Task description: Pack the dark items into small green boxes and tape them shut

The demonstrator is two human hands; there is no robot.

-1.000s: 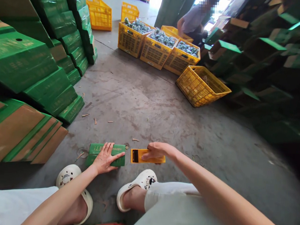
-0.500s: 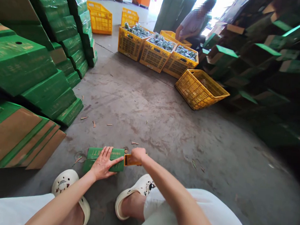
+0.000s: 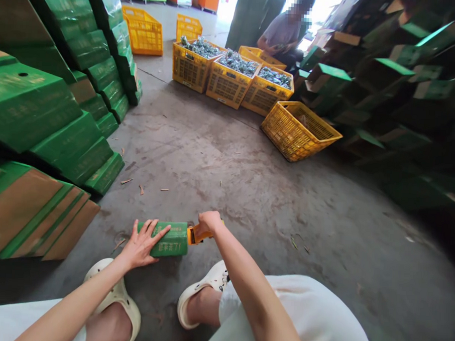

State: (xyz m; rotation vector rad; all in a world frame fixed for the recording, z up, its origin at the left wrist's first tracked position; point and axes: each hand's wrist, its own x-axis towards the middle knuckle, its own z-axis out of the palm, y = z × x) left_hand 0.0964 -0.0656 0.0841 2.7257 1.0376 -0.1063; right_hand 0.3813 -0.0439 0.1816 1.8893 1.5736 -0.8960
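Observation:
On the floor between my feet lies a small green cardboard box (image 3: 173,243) with pale printed lettering. My left hand (image 3: 139,248) rests across its left part, fingers spread over the top and thumb side. My right hand (image 3: 210,222) is closed around an orange tape dispenser (image 3: 199,234). The front of the dispenser is against or very close to the box's right end; whether tape runs between them I cannot make out. The box's left end is partly covered by my left hand.
Green cartons (image 3: 59,143) are stacked on the left, with flattened cardboard (image 3: 40,217) leaning in front. Filled yellow crates (image 3: 227,85) stand ahead, near a seated person (image 3: 280,37). A tilted yellow crate (image 3: 300,131) and piled green boxes (image 3: 329,77) are on the right.
My left hand has slid left along the box and uncovered its right part. The box looks turned, showing different lettering. My right hand and dispenser have shifted slightly up, the dispenser tilting.

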